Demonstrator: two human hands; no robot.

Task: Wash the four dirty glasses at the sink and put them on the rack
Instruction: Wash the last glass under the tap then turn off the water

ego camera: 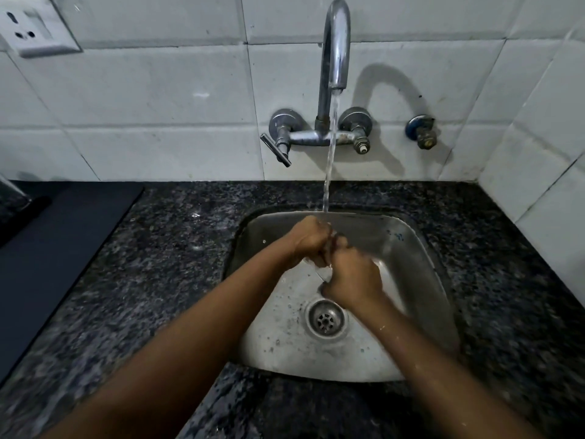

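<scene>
Both my hands are over the steel sink (421, 280), pressed together under the running stream of water (329, 166) from the tap (337, 42). My left hand (308, 240) is curled shut, and my right hand (353, 282) is curled shut just in front of it. Between them shows a sliver of a clear glass (321, 272), mostly hidden by the fingers and blurred by water. Both hands appear to grip it. The drain (326, 320) lies below the hands.
A dark speckled granite counter (177, 264) surrounds the sink. On the left lies a dark mat (63, 248), with part of a clear object (9, 191) at the frame's edge. On the tiled wall are a tap lever (275, 150), a valve (422, 134) and a socket (34, 30).
</scene>
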